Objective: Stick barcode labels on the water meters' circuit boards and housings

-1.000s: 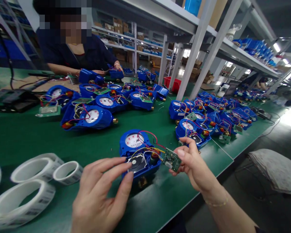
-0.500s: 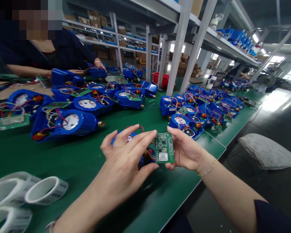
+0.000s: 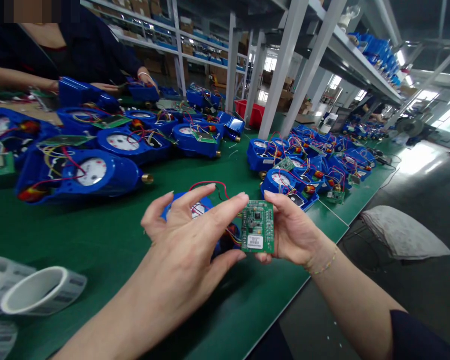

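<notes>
Green rectangular circuit board [image 3: 258, 226] is the thing we hold, raised upright over the near edge of the long green work table [image 3: 108, 235], its component face turned towards us

Going down in size from the table: white metal shelf posts [image 3: 285, 65] rise from its far side. A person in a dark top works across the table at the far left, one hand [image 3: 147, 79] resting on a blue part. Blue round-dialled plastic meters with loose coloured wires lie in two groups, a big one at our left [image 3: 78, 177] and a crowded cluster at our right [image 3: 311, 170]. White rolls of barcode labels [image 3: 41, 290] lie at the near left.

One more blue meter with a white dial [image 3: 201, 206] sits on the table just behind our hands, mostly hidden by them, and a thin red wire [image 3: 206, 183] loops above it.

Our right hand [image 3: 296, 235] grasps the board by its right edge, thumb on the front. Our left hand [image 3: 187, 235] is spread, forefinger and thumb tips at the board's left corners; whether they pinch it we cannot tell. A small white label [image 3: 255, 242] sits low on the board
</notes>
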The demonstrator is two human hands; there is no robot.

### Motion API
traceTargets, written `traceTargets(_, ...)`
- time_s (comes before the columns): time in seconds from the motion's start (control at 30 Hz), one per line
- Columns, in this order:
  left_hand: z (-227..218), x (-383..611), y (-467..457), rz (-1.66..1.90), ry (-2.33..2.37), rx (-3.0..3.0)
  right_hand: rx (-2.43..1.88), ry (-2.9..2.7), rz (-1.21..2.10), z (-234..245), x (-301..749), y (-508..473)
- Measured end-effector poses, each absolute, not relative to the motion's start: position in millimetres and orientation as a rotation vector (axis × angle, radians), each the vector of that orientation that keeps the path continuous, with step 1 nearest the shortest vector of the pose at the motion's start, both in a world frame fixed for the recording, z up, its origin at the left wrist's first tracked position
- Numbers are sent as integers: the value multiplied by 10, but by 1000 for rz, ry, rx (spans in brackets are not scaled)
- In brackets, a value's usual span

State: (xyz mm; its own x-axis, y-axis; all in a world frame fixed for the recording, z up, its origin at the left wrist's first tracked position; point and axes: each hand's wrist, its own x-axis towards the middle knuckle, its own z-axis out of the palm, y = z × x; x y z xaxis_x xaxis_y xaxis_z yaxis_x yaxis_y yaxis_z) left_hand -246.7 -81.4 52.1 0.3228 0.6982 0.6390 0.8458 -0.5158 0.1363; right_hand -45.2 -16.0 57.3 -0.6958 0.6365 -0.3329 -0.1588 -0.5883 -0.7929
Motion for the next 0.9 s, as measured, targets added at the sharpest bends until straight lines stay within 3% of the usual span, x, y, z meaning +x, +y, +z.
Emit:
traceTargets(0.5,555,-2458,-822,-942,-1415,-2419,-882,-1007,2238,563,-483,-229)
traceTargets(0.7,680,-2466,-1260,-969,-1403,-2546,-947,-1099,1857,302,-278,-668)
traceTargets(0.9,376,-2720,-1965,-1029,-1638,-2161,-1236,-1333,1462,-137,-84,-956)
